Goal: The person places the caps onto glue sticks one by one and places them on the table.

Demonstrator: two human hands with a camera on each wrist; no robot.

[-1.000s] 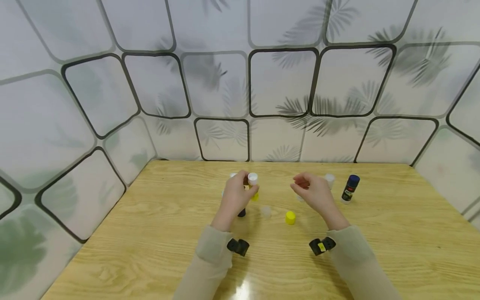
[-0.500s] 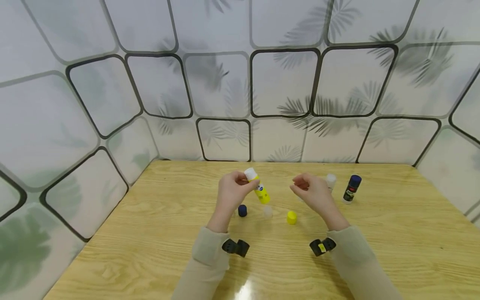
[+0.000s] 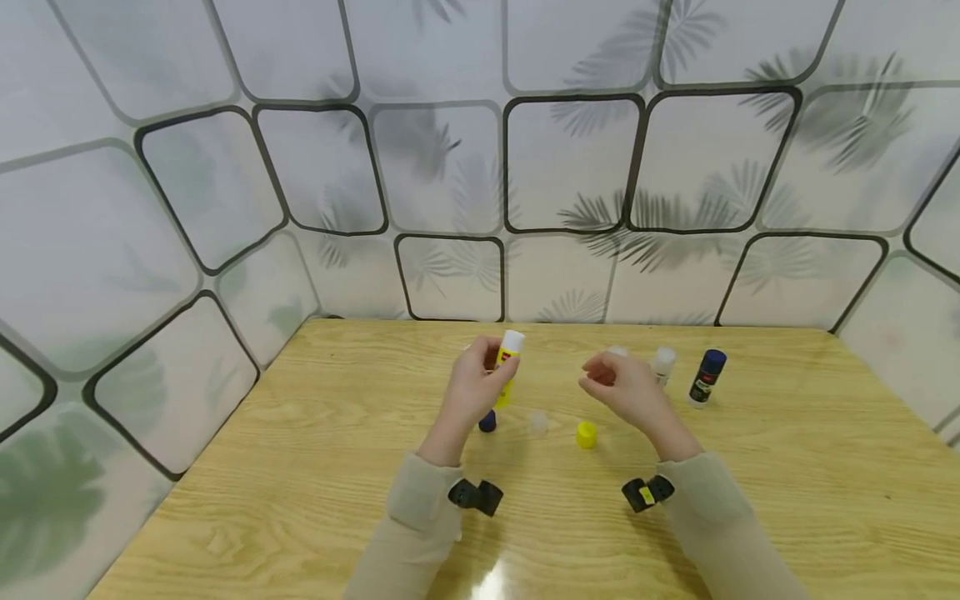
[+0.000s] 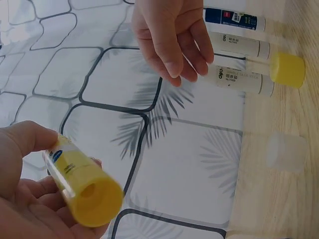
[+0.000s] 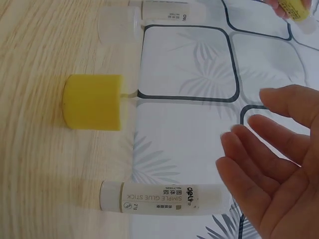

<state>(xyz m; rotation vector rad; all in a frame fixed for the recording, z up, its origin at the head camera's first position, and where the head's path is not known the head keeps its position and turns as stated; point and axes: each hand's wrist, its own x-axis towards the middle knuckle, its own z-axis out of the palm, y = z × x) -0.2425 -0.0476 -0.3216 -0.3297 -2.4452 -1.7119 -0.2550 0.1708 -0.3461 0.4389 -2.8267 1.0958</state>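
My left hand (image 3: 472,383) holds a yellow glue stick (image 3: 510,348) above the table, its white end up and slightly tilted. In the left wrist view, the hollow yellow base of this glue stick (image 4: 84,186) faces the camera, with thumb and fingers around its sides. My right hand (image 3: 628,387) hovers to the right with loosely bent fingers and nothing in them. Below and between the hands stand a yellow cap (image 3: 586,435) and a translucent cap (image 3: 537,423). A dark blue cap (image 3: 487,422) is under the left hand.
Behind the right hand stand white glue sticks (image 3: 663,363), partly hidden. A dark blue glue stick (image 3: 707,377) stands further right. Another white glue stick (image 5: 164,10) shows at the top of the right wrist view. A patterned wall (image 3: 555,275) closes off the wooden table's (image 3: 300,467) back.
The left hand has turned the yellow glue stick: its white end faced the camera, then its base swung out right, and now it is nearly upright. The right hand has hardly moved.
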